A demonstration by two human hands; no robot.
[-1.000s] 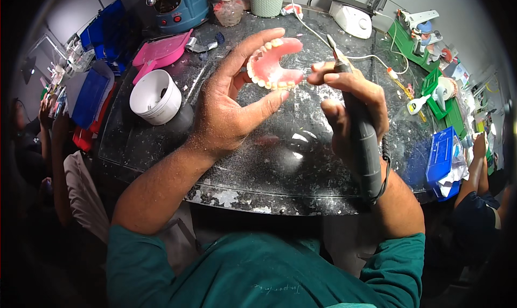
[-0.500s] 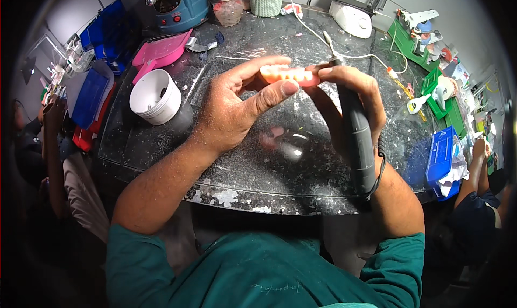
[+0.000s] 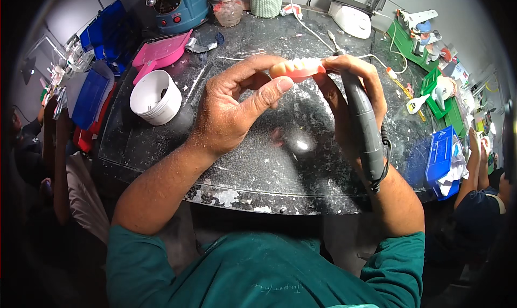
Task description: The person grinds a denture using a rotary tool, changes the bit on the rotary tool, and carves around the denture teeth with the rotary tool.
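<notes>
A pink denture with cream teeth [image 3: 297, 68] is held side-on above the dark, scuffed bench [image 3: 258, 184]. My left hand [image 3: 234, 106] is closed on its left end, thumb at the lower edge, with pale dust on the skin. My right hand [image 3: 369, 82] grips a black rotary handpiece [image 3: 362, 119] with a coiled cord, its tip pointing away from me beyond the denture, while fingertips of that hand touch the denture's right end. Left of my left hand stands a white tub [image 3: 155, 97], with a pink dustpan [image 3: 167, 49] behind it.
A blue machine [image 3: 183, 6], perforated basket [image 3: 265, 1], jar [image 3: 229, 9] and white control unit [image 3: 350, 20] line the back. Green trays [image 3: 447, 111] and a blue box [image 3: 441, 160] sit right, blue bins [image 3: 89, 98] left. Co-workers' arms [image 3: 469, 162] flank both sides.
The denture has tipped from showing its arch to side-on, lowering, then shifting slightly right. My right hand's fingers have moved onto it, and the handpiece has tilted a little.
</notes>
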